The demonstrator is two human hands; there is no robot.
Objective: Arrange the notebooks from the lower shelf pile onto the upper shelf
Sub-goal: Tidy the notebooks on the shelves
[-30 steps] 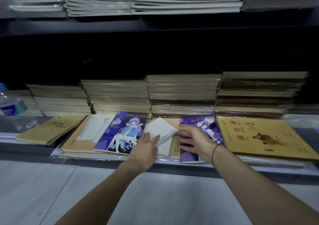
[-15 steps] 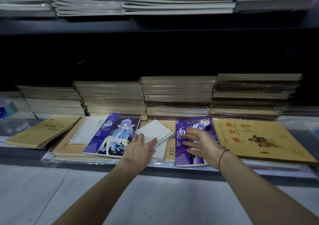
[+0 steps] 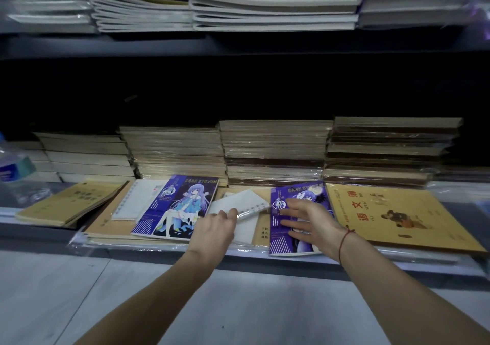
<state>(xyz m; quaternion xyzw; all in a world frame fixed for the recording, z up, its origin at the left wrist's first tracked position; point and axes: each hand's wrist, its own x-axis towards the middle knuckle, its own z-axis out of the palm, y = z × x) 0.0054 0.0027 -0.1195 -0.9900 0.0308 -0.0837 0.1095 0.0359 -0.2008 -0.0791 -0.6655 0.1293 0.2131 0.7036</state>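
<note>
While flat, purple notebook (image 3: 297,212) lies under right fingers (image 3: 293,213).

Two bare forearms enter from the lower edge of the head view, with no sleeves visible on either. The left hand (image 3: 212,229) carries no rings, bands or other items. The right hand (image 3: 309,220) is likewise without rings. The right wrist bears a thin red string bracelet (image 3: 344,241), looped once around it, with a small knot and short loose ends on the upper side.
</note>
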